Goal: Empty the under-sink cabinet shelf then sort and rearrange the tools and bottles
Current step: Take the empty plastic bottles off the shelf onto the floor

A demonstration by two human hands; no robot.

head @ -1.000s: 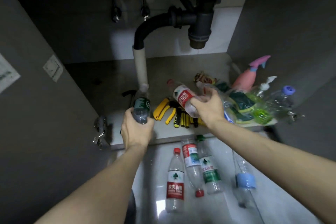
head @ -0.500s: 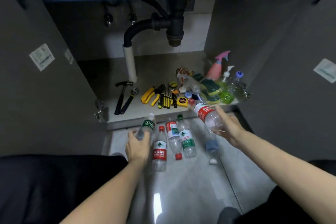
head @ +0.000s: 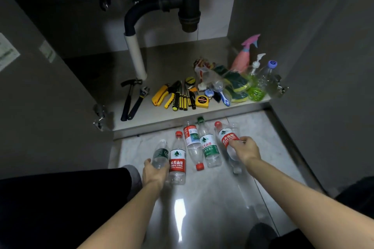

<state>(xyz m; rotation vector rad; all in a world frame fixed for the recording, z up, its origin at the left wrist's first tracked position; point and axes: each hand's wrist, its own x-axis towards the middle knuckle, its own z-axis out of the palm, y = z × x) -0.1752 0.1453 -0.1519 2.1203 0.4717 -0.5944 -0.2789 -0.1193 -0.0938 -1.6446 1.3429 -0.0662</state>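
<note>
On the floor (head: 202,218), in front of the cabinet shelf (head: 153,116): row of plastic bottles lying side by side
- green-label bottle (head: 160,154), leftmost, gripped at its lower end by left hand (head: 154,175), fingers curled round it
- red-label bottle (head: 177,162), just right of it, red cap toward the shelf
- clear bottle (head: 193,144), red cap toward the viewer
- green-cap bottle (head: 208,145), touching the clear one
- second red-label bottle (head: 227,138), rightmost, held across its middle by right hand (head: 245,149), fingers wrapped over it; another clear bottle partly hidden beneath, details unclear

On the shelf:
- hammer (head: 128,99) and wrench (head: 139,101), left, near the white pipe (head: 136,56)
- yellow pliers (head: 162,95), screwdrivers (head: 182,99), tape measure (head: 202,101), centre
- sponges (head: 236,85), brush (head: 224,98), pink spray bottle (head: 243,57), pump bottle (head: 256,79), blue-cap bottle (head: 267,75), crowded at right
</note>
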